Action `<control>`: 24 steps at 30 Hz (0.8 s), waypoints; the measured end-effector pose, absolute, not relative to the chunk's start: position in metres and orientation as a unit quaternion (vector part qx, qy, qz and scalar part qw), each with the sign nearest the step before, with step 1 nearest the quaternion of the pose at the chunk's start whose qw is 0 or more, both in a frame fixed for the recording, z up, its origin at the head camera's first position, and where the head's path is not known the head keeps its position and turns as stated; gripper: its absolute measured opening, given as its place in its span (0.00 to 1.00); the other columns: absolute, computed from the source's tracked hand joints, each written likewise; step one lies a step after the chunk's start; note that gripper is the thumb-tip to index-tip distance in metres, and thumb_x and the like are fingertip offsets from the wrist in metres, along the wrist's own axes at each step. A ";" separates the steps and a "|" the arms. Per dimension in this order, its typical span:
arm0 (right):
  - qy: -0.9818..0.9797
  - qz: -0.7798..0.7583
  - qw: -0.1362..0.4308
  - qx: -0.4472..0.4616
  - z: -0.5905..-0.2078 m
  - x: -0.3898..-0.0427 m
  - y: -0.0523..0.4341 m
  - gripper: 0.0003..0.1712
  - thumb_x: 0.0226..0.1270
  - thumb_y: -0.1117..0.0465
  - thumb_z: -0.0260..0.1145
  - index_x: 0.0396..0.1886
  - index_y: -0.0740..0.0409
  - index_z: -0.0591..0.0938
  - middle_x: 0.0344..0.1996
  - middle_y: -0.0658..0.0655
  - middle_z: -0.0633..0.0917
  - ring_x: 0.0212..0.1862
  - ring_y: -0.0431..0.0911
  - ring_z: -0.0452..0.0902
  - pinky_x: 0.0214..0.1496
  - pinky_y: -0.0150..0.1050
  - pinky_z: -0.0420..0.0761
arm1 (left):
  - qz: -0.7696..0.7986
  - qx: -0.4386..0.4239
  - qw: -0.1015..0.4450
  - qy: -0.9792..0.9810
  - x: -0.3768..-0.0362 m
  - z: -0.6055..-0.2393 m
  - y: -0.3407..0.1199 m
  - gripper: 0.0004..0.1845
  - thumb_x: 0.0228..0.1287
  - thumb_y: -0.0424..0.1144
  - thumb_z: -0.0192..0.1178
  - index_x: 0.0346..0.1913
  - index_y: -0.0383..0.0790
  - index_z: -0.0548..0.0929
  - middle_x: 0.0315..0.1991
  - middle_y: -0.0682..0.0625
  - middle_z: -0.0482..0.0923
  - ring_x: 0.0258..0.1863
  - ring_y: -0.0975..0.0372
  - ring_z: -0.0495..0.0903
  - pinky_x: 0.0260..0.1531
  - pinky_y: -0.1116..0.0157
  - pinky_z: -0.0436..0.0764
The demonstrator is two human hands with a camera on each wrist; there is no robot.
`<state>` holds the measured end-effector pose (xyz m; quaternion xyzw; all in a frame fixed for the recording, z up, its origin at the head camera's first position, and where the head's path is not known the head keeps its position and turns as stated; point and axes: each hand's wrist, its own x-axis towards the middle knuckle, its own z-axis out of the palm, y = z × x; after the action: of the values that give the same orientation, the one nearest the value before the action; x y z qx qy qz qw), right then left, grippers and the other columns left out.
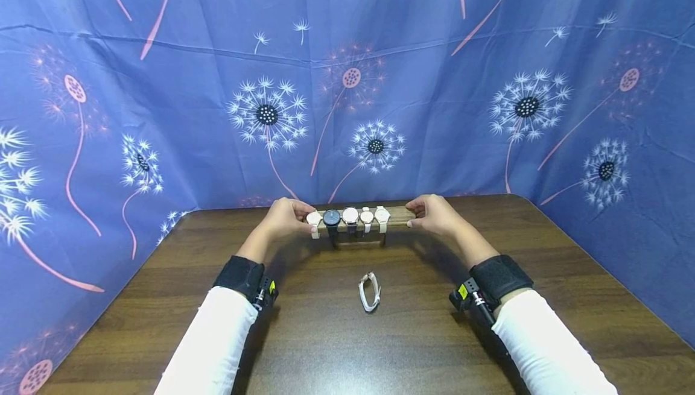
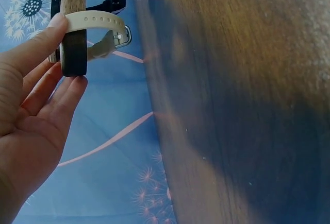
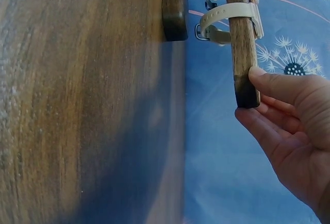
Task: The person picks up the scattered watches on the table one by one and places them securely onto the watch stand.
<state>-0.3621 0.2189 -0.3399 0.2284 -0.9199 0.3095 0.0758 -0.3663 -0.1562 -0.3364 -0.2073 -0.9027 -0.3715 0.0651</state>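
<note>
A wooden watch stand has a horizontal bar (image 1: 400, 216) carrying several wristwatches side by side. At its left end, my left hand (image 1: 284, 220) grips the bar, the thumb lying at a white watch strap (image 2: 98, 20) and the fingers behind and under the end. My right hand (image 1: 438, 216) pinches the bare right end between thumb and fingers, beyond another white strap (image 3: 227, 13). Between the hands sit a black watch (image 1: 332, 218), a watch with a dark strap (image 1: 350, 216) and pale watches. The stand's dark base (image 1: 358, 242) shows below the bar.
Nearer on the brown wooden table (image 1: 326, 347), a loose watch with a white strap (image 1: 370, 292) stands on its side, its strap closed in a loop. Behind the table's far edge hangs a blue curtain (image 1: 434, 105) with dandelion prints.
</note>
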 end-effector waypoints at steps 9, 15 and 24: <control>-0.917 0.311 0.094 0.230 -0.344 -0.360 0.217 0.23 0.57 0.69 0.73 0.52 0.74 0.80 0.45 0.69 0.84 0.46 0.59 0.82 0.49 0.49 0.82 | -0.337 -0.210 0.071 -0.915 -0.366 -0.335 -0.155 0.23 0.45 0.35 0.79 0.48 0.34 0.87 0.37 0.46 0.87 0.36 0.61 0.85 0.39 0.63 0.83; -0.918 0.310 0.097 0.230 -0.343 -0.359 0.216 0.23 0.58 0.69 0.72 0.53 0.75 0.79 0.46 0.69 0.83 0.47 0.59 0.81 0.50 0.49 0.82 | -0.349 -0.208 0.083 -0.910 -0.365 -0.338 -0.156 0.23 0.45 0.34 0.78 0.47 0.33 0.86 0.35 0.47 0.87 0.32 0.64 0.83 0.36 0.65 0.83; -0.922 0.293 0.109 0.229 -0.344 -0.353 0.215 0.24 0.60 0.66 0.71 0.55 0.73 0.78 0.50 0.69 0.81 0.49 0.59 0.79 0.52 0.51 0.80 | -0.412 -0.204 0.063 -0.886 -0.357 -0.338 -0.156 0.30 0.49 0.33 0.76 0.57 0.31 0.80 0.47 0.40 0.84 0.46 0.53 0.84 0.47 0.61 0.83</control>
<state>-0.3529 0.2147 -0.3442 0.2289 -0.9218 0.2931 0.1090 -0.3575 -0.1563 -0.3376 -0.2041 -0.8858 -0.4121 0.0625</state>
